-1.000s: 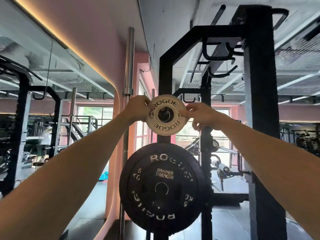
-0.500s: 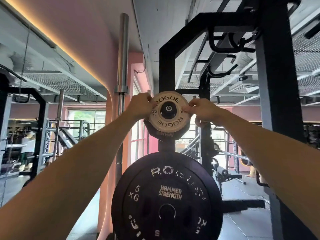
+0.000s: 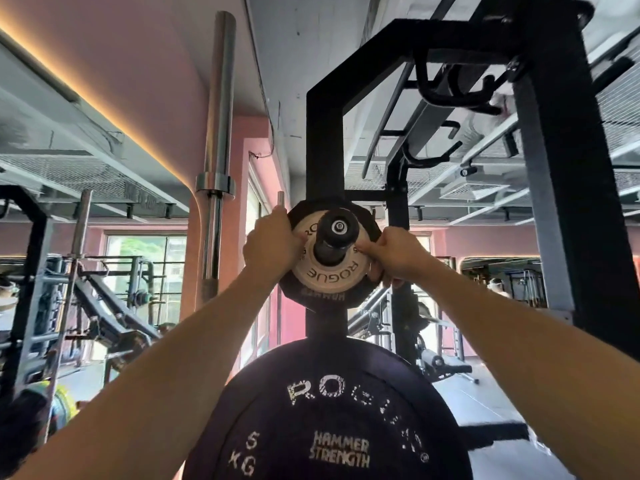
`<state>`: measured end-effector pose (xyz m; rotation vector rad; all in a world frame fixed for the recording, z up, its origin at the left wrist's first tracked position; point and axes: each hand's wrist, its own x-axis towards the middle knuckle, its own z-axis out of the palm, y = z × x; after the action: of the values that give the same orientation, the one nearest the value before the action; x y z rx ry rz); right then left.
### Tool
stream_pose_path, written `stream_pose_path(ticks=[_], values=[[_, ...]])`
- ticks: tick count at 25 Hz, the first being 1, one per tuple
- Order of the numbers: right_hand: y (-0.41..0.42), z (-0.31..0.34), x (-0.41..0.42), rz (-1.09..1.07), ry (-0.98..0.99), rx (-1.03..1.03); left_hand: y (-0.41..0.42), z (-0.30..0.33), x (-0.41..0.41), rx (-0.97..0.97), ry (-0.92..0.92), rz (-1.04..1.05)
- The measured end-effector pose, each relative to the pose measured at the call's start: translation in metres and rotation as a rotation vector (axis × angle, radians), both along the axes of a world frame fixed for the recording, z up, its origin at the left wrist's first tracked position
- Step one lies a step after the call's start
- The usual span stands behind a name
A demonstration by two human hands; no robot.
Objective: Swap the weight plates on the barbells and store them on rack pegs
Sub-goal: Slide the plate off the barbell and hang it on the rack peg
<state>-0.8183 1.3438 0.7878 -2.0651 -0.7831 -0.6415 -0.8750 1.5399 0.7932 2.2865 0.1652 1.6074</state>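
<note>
Hands, 2: left hand [image 3: 268,245] & right hand [image 3: 394,258] grip 1 white plate [image 3: 322,270] on upper rack peg [image 3: 337,228], w/ 1 black plate [image 3: 325,296] behind, 1 big 5 kg plate [image 3: 329,410] below.

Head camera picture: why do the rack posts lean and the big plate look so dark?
Head view: the wide-angle lens bends the black rack upright; bright windows behind backlight the 5 kg plate, leaving its face shadowed and slightly soft.
</note>
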Motion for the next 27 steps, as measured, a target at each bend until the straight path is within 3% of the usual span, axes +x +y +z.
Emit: stream_pose_path(ticks=[3, 6, 10, 17, 22, 27], values=[[0.002, -0.008, -0.006, -0.038, -0.042, 0.015, -0.013, -0.006, -0.006, 0.038, -0.016, 0.035], [-0.005, -0.019, -0.017, -0.092, -0.094, -0.051, -0.017, -0.029, -0.014, -0.079, -0.011, -0.082], [-0.046, -0.051, -0.024, -0.255, -0.086, -0.227, -0.034, -0.084, -0.020, -0.019, 0.195, -0.181], [-0.168, -0.131, -0.073, -0.499, 0.207, -0.356, -0.151, -0.163, -0.010, 0.196, 0.596, -0.569], [-0.285, -0.219, -0.155, -0.715, 0.418, -0.338, -0.268, -0.240, -0.030, 0.229, 0.767, -0.807], [-0.407, -0.326, -0.271, -0.947, 0.663, -0.296, -0.405, -0.344, -0.101, 0.279, 0.999, -1.066]])
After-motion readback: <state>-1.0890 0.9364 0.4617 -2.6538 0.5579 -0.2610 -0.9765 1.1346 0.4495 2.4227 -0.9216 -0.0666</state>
